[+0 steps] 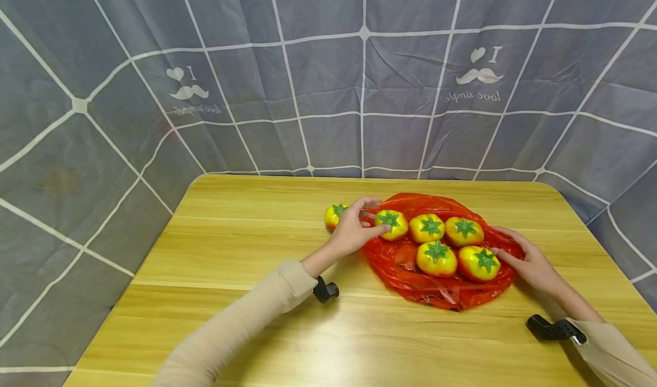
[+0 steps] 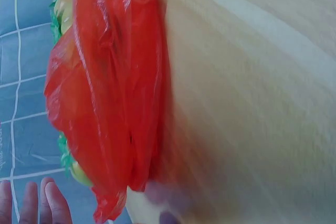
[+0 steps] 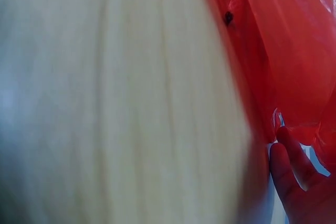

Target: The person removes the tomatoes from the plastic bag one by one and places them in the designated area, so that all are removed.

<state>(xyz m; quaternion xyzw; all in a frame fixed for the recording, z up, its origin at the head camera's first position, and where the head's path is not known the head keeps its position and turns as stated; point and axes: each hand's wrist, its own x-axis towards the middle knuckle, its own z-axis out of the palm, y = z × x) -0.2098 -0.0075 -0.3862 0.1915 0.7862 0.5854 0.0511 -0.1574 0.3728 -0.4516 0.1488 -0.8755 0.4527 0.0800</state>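
Several yellow-and-red persimmons with green star-shaped tops sit on a spread red plastic bag point(image 1: 390, 264), one persimmon point(image 1: 436, 259) at the front middle. My left hand point(image 1: 351, 230) is at the bag's left side, thumb and fingers spread around the leftmost persimmon point(image 1: 392, 225), the thumb overlapping its front. In the left wrist view, straight fingers point(image 2: 55, 203) show below the bag. Behind that hand another persimmon point(image 1: 333, 216) lies off the bag, partly hidden. At the bag's right edge my right hand point(image 1: 534, 267) touches the plastic with extended fingers, its thumb beside the front-right persimmon point(image 1: 479, 263).
The bag lies on a wooden table point(image 1: 246, 227), towards its back right. A grey curtain point(image 1: 328, 85) with white lines hangs behind the table and along its sides. A black wrist device point(image 1: 325, 290) hangs under the left sleeve, another black device point(image 1: 554, 328) by the right sleeve.
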